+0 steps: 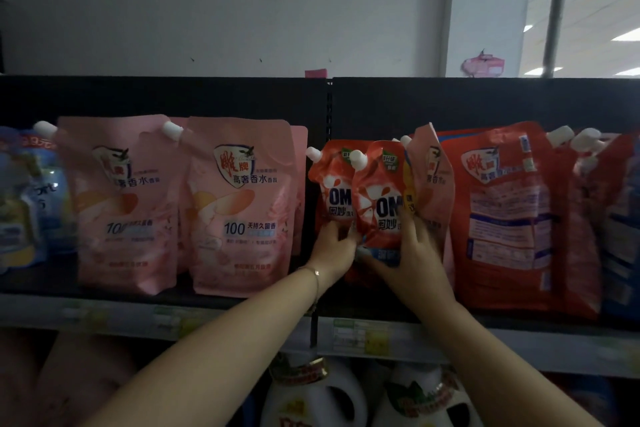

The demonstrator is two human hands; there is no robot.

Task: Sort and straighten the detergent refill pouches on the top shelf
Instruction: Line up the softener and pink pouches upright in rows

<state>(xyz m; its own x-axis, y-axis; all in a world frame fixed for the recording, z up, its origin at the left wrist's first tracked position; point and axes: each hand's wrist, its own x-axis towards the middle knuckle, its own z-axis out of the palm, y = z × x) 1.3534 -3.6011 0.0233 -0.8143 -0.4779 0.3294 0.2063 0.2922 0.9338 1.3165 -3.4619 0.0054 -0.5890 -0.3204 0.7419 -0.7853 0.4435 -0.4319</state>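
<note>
Starting closest: white jugs (311, 399) on the lower shelf, then the price rail (173, 315) along the shelf edge, neither part of the job. Above that, two forearms up onto the top shelf (41, 282), thin bracelet (316, 274) on the left wrist. Left hand (332, 250) curled round the bottom of the left small red pouch (332, 191), fingers closed on it. Right hand (412, 253) gripping the front small red pouch (377, 198) low down, thumb across the front, fingers a bit spread up its right edge. Both little pouches upright in the middle of the shelf, overlapping, spouts up-left. Looks like mid-job, honestly. Done-ish: the two pink pouches (242, 204) on the left, standing straight, side by side, labels out, with more tucked behind. Not done: a stray pink pouch (433, 177) jammed edge-on between the small red ones and the big red pouch (502, 211), so wrong group and turned sideways. Also that big red one showing its back label, and the ones to its right leaning and bunched up. Blue pouches (24, 201) at far left too blurry to judge. Behind it all, just the dark back panel (207, 97). Guessing roughly half left, mostly the right side.
</note>
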